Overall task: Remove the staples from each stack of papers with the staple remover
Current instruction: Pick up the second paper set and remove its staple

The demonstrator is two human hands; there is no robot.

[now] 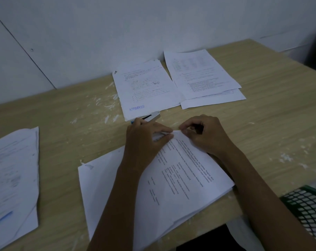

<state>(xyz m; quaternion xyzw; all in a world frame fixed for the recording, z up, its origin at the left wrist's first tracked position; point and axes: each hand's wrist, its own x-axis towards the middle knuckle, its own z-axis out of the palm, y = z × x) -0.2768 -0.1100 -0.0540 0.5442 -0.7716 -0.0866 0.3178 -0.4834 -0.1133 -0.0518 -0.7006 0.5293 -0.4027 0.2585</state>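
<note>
Picking at the stapled corner, tool parked in the left hand

Pinching at the top corner of the near stack of papers [171,178]: right hand [206,136] with thumb and forefinger closed on the corner tip, left hand [146,140] pressing fingertips onto the same corner from the other side while gripping the staple remover [150,117], its metal nose poking out beyond the knuckles, off the paper. Probably mid-step, loosening or pulling a staple; staple itself too small to make out. Next calls for swinging the remover's nose back under the staple, or lifting the freed sheets apart. Farther out on the wooden table [63,124]: 3 more stacks, 1 left [12,178], 2 by the wall, the nearer one [146,87] stamped "APPROVED" in blue. Green mesh basket [305,205] at right. Top sheet's heading reads "[ANGGOTA PENGAWAS]" or something near it; remaining print illegible.
</note>
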